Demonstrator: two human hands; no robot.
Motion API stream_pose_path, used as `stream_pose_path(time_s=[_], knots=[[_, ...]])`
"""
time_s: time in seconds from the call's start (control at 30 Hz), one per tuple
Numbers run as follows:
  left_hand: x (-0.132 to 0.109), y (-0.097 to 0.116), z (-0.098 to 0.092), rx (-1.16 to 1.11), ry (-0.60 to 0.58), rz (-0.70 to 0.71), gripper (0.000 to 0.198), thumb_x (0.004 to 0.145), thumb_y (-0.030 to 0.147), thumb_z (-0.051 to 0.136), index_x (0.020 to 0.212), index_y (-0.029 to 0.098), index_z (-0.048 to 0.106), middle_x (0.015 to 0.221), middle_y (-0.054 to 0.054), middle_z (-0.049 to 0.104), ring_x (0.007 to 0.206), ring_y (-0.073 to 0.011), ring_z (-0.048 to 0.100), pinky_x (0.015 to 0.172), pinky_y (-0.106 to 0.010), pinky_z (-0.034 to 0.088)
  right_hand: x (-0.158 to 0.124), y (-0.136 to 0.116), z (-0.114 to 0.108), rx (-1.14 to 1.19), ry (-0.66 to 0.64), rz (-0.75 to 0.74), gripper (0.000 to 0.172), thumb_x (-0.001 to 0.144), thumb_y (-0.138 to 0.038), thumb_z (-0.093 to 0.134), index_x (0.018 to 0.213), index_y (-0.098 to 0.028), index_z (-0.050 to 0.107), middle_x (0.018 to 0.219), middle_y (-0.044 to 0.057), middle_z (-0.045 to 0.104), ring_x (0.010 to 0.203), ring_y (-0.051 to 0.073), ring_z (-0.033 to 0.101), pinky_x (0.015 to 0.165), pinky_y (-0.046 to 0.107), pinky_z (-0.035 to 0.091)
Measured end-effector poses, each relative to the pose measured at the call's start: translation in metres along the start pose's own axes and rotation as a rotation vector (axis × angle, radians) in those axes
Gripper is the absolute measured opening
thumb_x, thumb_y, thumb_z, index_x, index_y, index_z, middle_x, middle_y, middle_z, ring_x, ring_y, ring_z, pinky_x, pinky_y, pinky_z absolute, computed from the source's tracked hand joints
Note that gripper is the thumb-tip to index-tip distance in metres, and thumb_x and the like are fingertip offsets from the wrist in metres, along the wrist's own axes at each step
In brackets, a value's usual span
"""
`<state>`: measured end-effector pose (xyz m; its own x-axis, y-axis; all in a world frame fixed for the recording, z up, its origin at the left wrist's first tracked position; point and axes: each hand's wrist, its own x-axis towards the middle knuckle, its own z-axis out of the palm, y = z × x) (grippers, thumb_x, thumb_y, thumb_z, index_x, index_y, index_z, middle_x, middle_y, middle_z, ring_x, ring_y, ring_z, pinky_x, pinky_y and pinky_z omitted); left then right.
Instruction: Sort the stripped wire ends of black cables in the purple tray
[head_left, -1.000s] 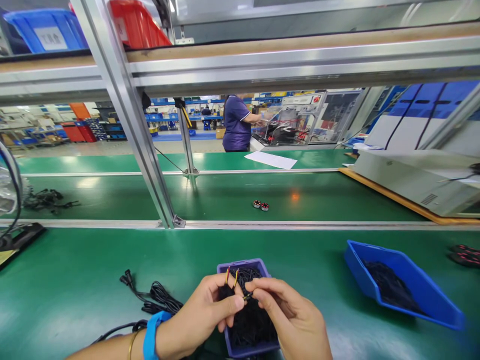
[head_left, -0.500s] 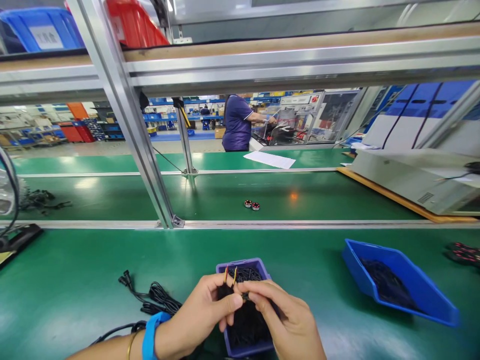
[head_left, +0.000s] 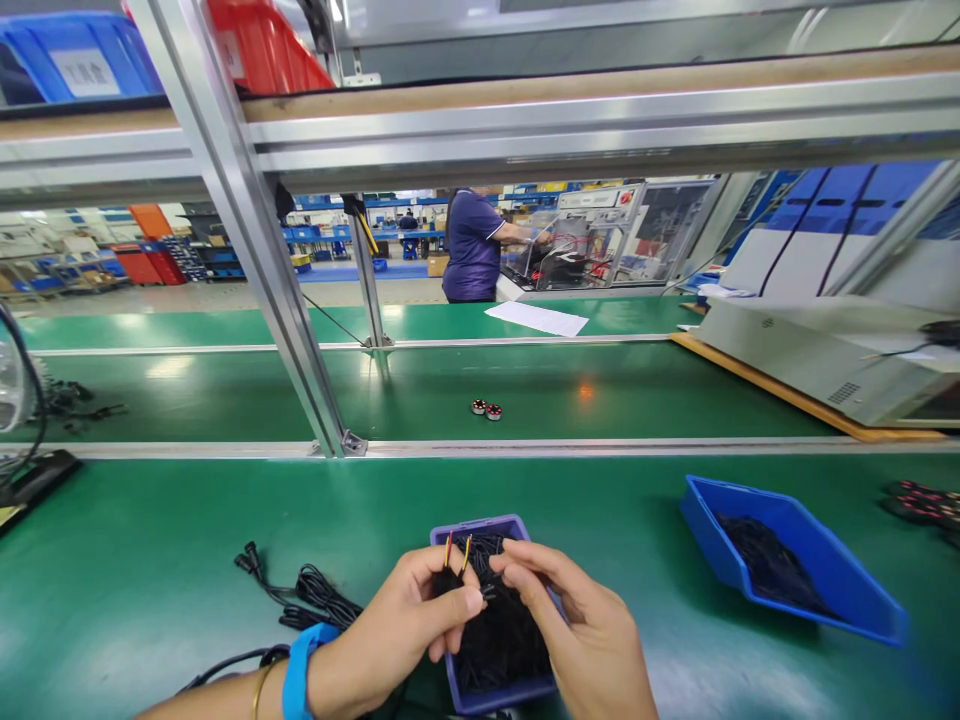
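Black cable coil: on green tabletop, left of the wrist. Left hand: grip pinched on wire. Wire: thin, black-sheathed, with one red and one yellow lead pointing up, held just above purple tray full of black pieces. Right hand: grip closed on the wire's black end, touching the left thumb. Blue bin: far right, tilted, dark contents.

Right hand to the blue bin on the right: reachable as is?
Probably yes. Only bare green bench lies between the right hand and the blue bin, though it is busy at the wires in the left hand.
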<state>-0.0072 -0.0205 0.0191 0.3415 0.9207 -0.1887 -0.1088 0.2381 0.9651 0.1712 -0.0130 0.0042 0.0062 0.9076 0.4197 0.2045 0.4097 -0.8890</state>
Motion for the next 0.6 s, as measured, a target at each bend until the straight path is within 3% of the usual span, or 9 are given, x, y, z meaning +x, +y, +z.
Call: stream_pose_path(time_s=[0.3, 0.6], knots=[[0.001, 0.002, 0.000, 0.017, -0.004, 0.003, 0.041, 0.077, 0.054, 0.074, 0.075, 0.016, 0.058, 0.053, 0.006, 0.049, 0.046, -0.0077, 0.044, 0.044, -0.018, 0.027, 0.002, -0.013, 0.001, -0.029, -0.045, -0.248, 0.015, 0.094, -0.021, 0.063, 0.093, -0.027, 0.077, 0.080, 0.000, 0.078, 0.070, 0.017, 0.074, 0.072, 0.023, 0.061], [0.000, 0.001, 0.001, 0.010, 0.012, 0.001, 0.045, 0.075, 0.058, 0.075, 0.074, 0.016, 0.058, 0.052, 0.006, 0.047, 0.045, -0.0073, 0.042, 0.043, -0.018, 0.027, 0.003, -0.009, -0.003, -0.097, -0.066, -0.357, 0.018, 0.097, -0.016, 0.059, 0.094, -0.025, 0.074, 0.084, 0.002, 0.077, 0.074, 0.017, 0.073, 0.072, 0.025, 0.061]])
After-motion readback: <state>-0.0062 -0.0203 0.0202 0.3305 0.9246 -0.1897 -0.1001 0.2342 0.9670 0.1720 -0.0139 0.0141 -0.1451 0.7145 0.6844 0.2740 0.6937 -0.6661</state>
